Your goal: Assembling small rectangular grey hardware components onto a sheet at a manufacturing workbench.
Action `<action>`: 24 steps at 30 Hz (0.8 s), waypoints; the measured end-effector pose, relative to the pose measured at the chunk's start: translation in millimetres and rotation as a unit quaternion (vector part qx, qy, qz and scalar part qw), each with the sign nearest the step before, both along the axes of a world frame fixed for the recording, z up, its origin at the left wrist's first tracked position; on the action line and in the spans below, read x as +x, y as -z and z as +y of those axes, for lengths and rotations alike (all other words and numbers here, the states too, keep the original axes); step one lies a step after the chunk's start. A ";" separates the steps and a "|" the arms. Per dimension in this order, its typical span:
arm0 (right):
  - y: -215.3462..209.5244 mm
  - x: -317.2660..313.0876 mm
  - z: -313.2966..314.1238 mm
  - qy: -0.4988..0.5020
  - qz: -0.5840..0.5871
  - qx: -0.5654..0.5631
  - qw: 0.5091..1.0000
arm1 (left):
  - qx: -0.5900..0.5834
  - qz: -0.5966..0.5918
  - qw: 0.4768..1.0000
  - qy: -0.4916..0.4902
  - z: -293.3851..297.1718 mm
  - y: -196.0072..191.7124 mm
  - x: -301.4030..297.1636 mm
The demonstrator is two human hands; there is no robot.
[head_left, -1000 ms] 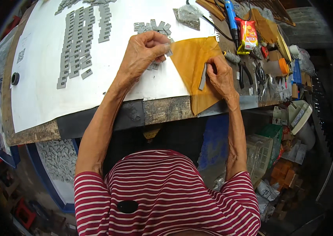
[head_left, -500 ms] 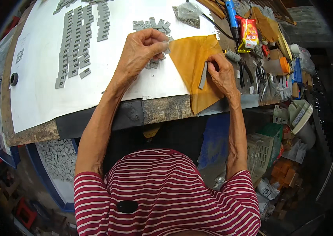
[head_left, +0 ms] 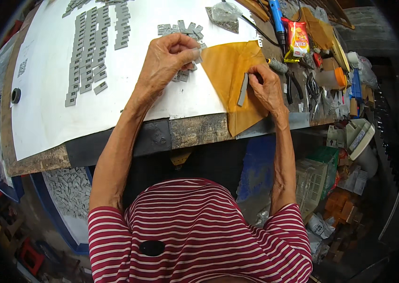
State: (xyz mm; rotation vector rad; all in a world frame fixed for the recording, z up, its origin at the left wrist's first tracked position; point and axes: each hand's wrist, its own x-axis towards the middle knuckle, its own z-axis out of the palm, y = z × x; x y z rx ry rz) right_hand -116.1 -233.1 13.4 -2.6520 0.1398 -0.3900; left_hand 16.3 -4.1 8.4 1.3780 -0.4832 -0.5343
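Left hand (head_left: pixel 164 61): your thumb and fingertips are pinched together on a small gray piece (head_left: pixel 198 57), beside the left corner of the brown sheet.
Right hand (head_left: pixel 266 89): your thumb and fingers curl close together over the brown sheet, right at the upper part of the gray strip; you may be gripping the strip, but I cannot tell.
Gray strip (head_left: pixel 242 92): narrow and slanting, it lies in front of the brown sheet, just left of your right fingertips.
Brown sheet (head_left: pixel 225 61): it spreads between your hands, overlaps the white paper (head_left: pixel 34 122) and runs down over the front edge of the table (head_left: pixel 199 127).
Loose pieces (head_left: pixel 180 29): a gray cluster sits just beyond your left hand, which hides part of it; more show below your fingers.
Rows (head_left: pixel 86 52): gray pieces lie in long columns, well to the left of your left hand.
Crowding on the right: pliers (head_left: pixel 297 87), a thread spool (head_left: pixel 278 66), a red packet (head_left: pixel 298 40), a blue tool (head_left: pixel 277 21) and an orange-lidded container (head_left: pixel 339 79) stand near or beyond your right hand.
Far side: a bag of small bits (head_left: pixel 223 21) lies past the brown sheet.
Left edge: a black ring (head_left: pixel 16 95) sits near the paper's border.
Below: a blue tray (head_left: pixel 53 212) heaped with gray pieces is under the table's left side.
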 end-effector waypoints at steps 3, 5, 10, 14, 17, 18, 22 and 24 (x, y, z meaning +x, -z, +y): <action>0.7 -0.5 -0.5 0.001 0.002 0.010 1.000 | 0.002 -0.004 1.000 0.000 -0.2 0.7 0.7; 0.6 -0.8 -0.4 0.003 0.004 0.015 1.000 | -0.005 -0.008 1.000 0.004 -0.2 1.8 1.2; 0.8 -1.6 -0.3 0.011 0.006 0.026 1.000 | 0.000 -0.010 1.000 0.002 0.1 1.3 1.0; 4.3 -2.7 -3.5 0.018 0.001 0.024 1.000 | -0.005 -0.001 1.000 -0.001 -0.9 1.4 0.0; 5.0 -2.9 -3.6 0.037 0.012 0.045 0.998 | 0.002 -0.005 1.000 -0.002 -0.7 1.2 0.3; 4.9 -2.7 -3.5 0.040 0.016 0.049 0.998 | 0.002 -0.004 1.000 -0.002 -0.5 1.3 0.3; 7.9 -3.7 -7.0 0.053 0.023 0.053 0.997 | 0.003 -0.009 1.000 -0.003 -1.1 0.4 -0.2; 8.1 -3.5 -7.0 0.060 0.024 0.063 0.996 | 0.003 -0.011 1.000 -0.004 -0.7 0.4 -0.1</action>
